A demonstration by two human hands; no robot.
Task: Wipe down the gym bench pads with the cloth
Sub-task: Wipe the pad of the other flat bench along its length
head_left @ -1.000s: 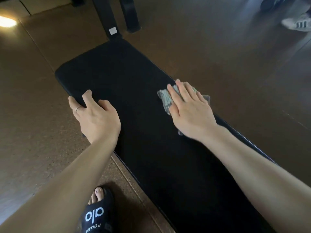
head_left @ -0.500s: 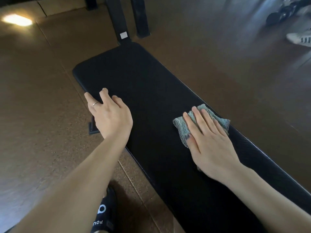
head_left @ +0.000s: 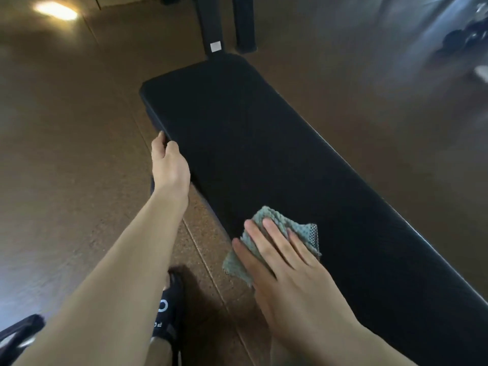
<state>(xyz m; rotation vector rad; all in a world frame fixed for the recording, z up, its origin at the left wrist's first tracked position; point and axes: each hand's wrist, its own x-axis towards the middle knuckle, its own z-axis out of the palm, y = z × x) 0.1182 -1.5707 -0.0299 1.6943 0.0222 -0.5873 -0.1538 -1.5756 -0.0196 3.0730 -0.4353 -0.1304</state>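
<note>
Bench pad [head_left: 264,159]: long, black and flat, running from the far centre of the view down toward the lower right; its surface looks matte and dark, with no detail readable on it.
Cloth [head_left: 277,223]: grey-green, knobbly weave, crumpled into loose folds; it lies at the pad's near-left edge, with its lower corner hanging over that edge above the floor.
Right hand [head_left: 287,276]: laid palm down on the cloth, fingers [head_left: 274,239] stretched out flat and slightly spread, pressing the fabric against the pad rather than closing around it; the forearm leaves the frame at the lower right.
Left hand [head_left: 169,165]: set against the pad's left side edge, farther along than the cloth; thumb and fingers curl at the rim, but whether they actually grasp it cannot be told. The two hands are well apart.
Left forearm [head_left: 118,260]: bare, reaching diagonally from the lower left.
Floor [head_left: 66,128]: brown, speckled, with seams between panels; a bright patch of light shows at the upper left.
Sandal [head_left: 169,307]: black with pale lettering, on a foot on the floor, below the left forearm and beside the pad.
Frame posts [head_left: 211,25]: two dark uprights just beyond the pad's far end, one carrying a small pale square label.
</note>
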